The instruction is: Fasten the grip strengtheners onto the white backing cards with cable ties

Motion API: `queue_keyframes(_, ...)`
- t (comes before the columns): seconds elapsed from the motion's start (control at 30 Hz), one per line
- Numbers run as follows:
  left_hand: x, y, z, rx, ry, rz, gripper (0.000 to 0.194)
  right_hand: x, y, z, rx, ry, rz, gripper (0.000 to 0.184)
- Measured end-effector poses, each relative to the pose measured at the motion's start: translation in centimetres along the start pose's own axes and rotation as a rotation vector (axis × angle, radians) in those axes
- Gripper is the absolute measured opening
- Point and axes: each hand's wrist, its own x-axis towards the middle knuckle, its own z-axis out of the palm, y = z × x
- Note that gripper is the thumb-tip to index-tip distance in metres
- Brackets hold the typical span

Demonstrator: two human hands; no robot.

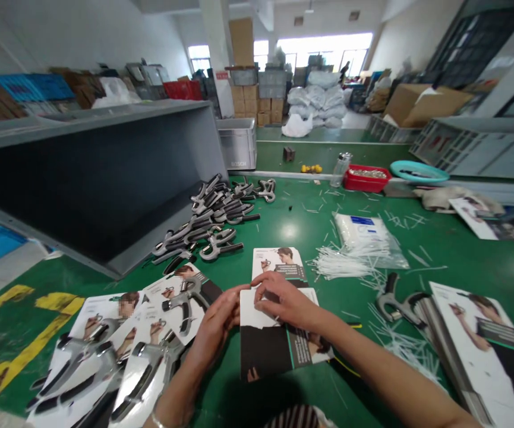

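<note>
Green workbench [310, 205] runs under everything, and the card [274, 351] lies at its centre, directly below both hands. The left hand [214, 336] reaches from the lower edge of the view, forearm angled upward, with its fingertips [241, 294] at the card's upper left edge. The right hand [286, 303] extends from the lower right, its fingers [270, 291] lying on the card's white top. The hands sit narrowly together on that one card; whether they pinch it or merely rest there, I cannot tell. Left of the card lie overlapping printed cards [114, 339] with hand grips on them; beyond it are a second card [278, 264] and a heap of grips [212, 211]. To its right are loose cable ties [337, 264] and a stack of cards [475, 345]. Ties caught beneath the card could crease it, and a sideways swing of either forearm could scatter the neighbouring cards.
</note>
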Motion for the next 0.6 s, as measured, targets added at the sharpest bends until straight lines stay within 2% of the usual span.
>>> queue_keyframes(0.1, 0.8, 0.1, 0.1, 0.132, 0.049, -0.019, 0.044, -0.3, -0.7, -0.4, -0.078, 0.022, -0.049, 0.004)
queue_keyframes(0.23, 1.1, -0.2, 1.1, 0.070, 0.282, 0.136, 0.040, -0.5, -0.8, -1.9, -0.218, 0.163, -0.080, 0.012)
queue_keyframes(0.33, 0.9, -1.2, 1.3, 0.004, 0.456, 0.242, 0.040, 0.0, 0.7, -3.8, -0.336, 0.310, -0.052, 0.019)
queue_keyframes(0.4, 0.8, -2.2, 0.8, 0.006, 0.508, 0.248, 0.041, 1.0, 2.2, -4.8, -0.392, 0.379, -0.027, 0.021)
queue_keyframes(0.43, 0.8, -2.7, 0.5, 0.027, 0.486, 0.220, 0.041, 1.7, 2.8, -5.1, -0.418, 0.382, -0.027, 0.021)
queue_keyframes(0.5, 0.7, -3.7, -0.1, 0.118, 0.365, 0.117, 0.042, 3.5, 3.9, -5.1, -0.459, 0.315, -0.056, 0.020)
queue_keyframes(0.6, 0.2, -4.6, -0.4, 0.282, 0.186, 0.008, 0.036, 7.4, 4.5, -3.4, -0.574, 0.087, -0.070, 0.020)
